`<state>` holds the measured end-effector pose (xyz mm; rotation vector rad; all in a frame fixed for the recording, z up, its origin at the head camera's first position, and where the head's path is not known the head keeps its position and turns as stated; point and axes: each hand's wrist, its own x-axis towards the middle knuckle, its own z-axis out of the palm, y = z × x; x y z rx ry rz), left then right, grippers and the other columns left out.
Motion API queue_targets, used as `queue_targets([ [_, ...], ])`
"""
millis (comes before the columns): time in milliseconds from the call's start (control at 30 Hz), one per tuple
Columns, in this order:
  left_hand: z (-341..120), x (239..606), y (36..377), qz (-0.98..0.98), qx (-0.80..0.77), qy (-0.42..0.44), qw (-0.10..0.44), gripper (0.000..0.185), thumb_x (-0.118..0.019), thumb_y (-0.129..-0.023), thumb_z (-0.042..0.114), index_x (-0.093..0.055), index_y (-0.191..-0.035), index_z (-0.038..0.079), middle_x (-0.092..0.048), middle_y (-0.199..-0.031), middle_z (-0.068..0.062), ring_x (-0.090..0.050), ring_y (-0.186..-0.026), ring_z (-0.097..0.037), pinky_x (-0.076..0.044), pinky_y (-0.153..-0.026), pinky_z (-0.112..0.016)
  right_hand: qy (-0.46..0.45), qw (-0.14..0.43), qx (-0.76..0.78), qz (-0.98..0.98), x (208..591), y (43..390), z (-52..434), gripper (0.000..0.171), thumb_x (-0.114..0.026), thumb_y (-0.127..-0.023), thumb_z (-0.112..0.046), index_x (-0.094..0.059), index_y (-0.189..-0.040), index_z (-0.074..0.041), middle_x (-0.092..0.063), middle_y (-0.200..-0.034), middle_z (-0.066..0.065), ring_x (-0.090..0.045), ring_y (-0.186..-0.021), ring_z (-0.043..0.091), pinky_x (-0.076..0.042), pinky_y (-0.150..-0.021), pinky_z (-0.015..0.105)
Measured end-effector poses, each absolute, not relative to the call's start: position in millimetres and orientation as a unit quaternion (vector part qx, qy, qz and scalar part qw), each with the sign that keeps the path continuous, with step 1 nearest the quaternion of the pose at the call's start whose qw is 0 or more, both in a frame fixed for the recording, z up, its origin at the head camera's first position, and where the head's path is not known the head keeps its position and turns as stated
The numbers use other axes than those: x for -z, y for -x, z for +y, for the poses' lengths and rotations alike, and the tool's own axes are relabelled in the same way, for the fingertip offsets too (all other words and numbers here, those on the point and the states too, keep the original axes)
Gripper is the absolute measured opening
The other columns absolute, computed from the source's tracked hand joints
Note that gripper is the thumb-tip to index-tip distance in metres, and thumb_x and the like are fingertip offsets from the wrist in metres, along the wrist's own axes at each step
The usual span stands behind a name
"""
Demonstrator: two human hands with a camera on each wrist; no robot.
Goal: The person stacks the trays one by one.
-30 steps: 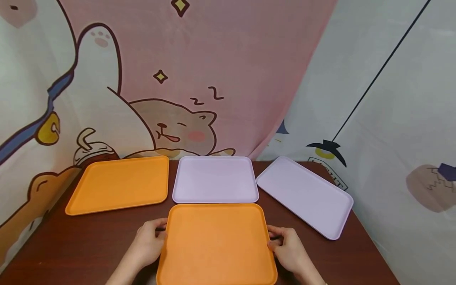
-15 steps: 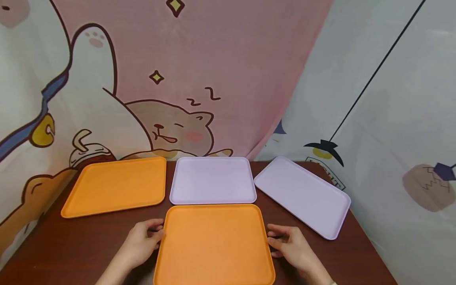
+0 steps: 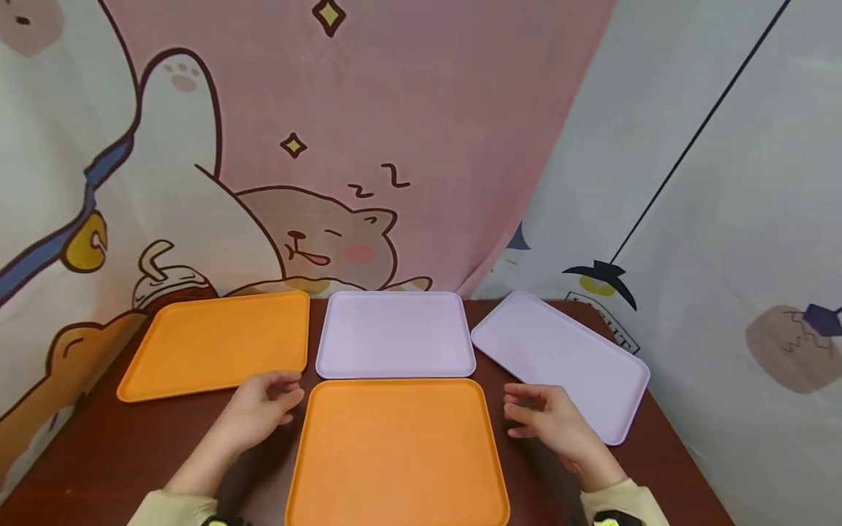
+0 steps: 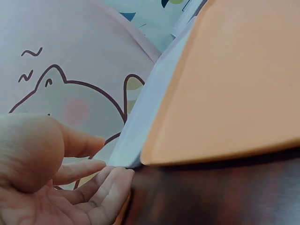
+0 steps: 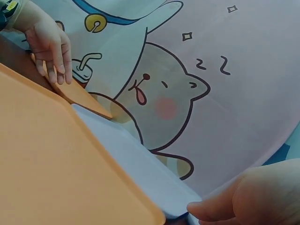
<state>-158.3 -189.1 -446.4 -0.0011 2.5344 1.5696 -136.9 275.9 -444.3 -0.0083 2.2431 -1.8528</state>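
Note:
An orange tray (image 3: 397, 453) lies flat on the table at the front middle, its far edge close to a pale lilac tray (image 3: 396, 334). To its left my left hand (image 3: 259, 409) hovers with loosely bent fingers, apart from the tray and holding nothing. On the other side my right hand (image 3: 549, 420) is held off the tray's right edge, also empty, in front of a second lilac tray (image 3: 566, 358) set at an angle. In the left wrist view, the left hand's fingers (image 4: 112, 192) hang beside the orange tray's corner.
Another orange tray (image 3: 224, 343) rests at the back left of the dark brown table (image 3: 164, 431). Behind the table hangs a cloth (image 3: 427, 109) printed with cartoon animals.
Both hands have come away from the sides of the front orange tray, moving outward and a little forward. The trays have stayed in place on the table.

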Motion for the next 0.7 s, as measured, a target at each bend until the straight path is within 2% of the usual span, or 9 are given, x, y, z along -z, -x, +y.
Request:
queue_targets([
  [267,-183,436,193,0.867,-0.493,-0.009,0.077,0.041,-0.065,-0.104,0.007,-0.057,-0.138,-0.014,-0.063,-0.126,-0.027,-0.071,-0.099,-0.033,-0.064,-0.08,-0.043,-0.002,0.087,0.605,0.791,429,175,269,0.045,-0.066,-0.1,0.005,-0.052,-0.14,0.022,-0.064,-0.119,0.031,-0.069,-0.095,0.027,-0.064,-0.079,0.045],
  [433,-179,433,210,0.87,-0.487,-0.002,0.078,0.041,-0.065,-0.104,0.006,-0.056,-0.139,-0.014,-0.062,-0.127,-0.03,-0.071,-0.1,-0.037,-0.064,-0.082,-0.043,0.011,0.088,0.591,0.801,426,195,262,0.044,-0.065,-0.099,0.006,-0.052,-0.138,0.023,-0.065,-0.114,0.03,-0.071,-0.094,0.034,-0.064,-0.08,0.048],
  [533,-176,432,218,0.873,-0.481,0.0,0.076,0.043,-0.066,-0.103,0.006,-0.055,-0.139,-0.015,-0.062,-0.127,-0.032,-0.072,-0.098,-0.038,-0.064,-0.081,-0.044,0.01,0.091,0.58,0.81,424,205,259,0.044,-0.064,-0.099,0.005,-0.053,-0.138,0.022,-0.065,-0.117,0.032,-0.071,-0.097,0.04,-0.063,-0.081,0.048],
  [700,-173,432,231,0.888,-0.453,0.008,0.076,0.045,-0.067,-0.102,0.009,-0.056,-0.139,-0.014,-0.063,-0.125,-0.03,-0.072,-0.093,-0.034,-0.063,-0.083,-0.044,0.008,0.105,0.567,0.817,424,222,253,0.043,-0.061,-0.101,0.003,-0.052,-0.139,0.022,-0.059,-0.132,0.038,-0.066,-0.113,0.048,-0.062,-0.086,0.05],
])
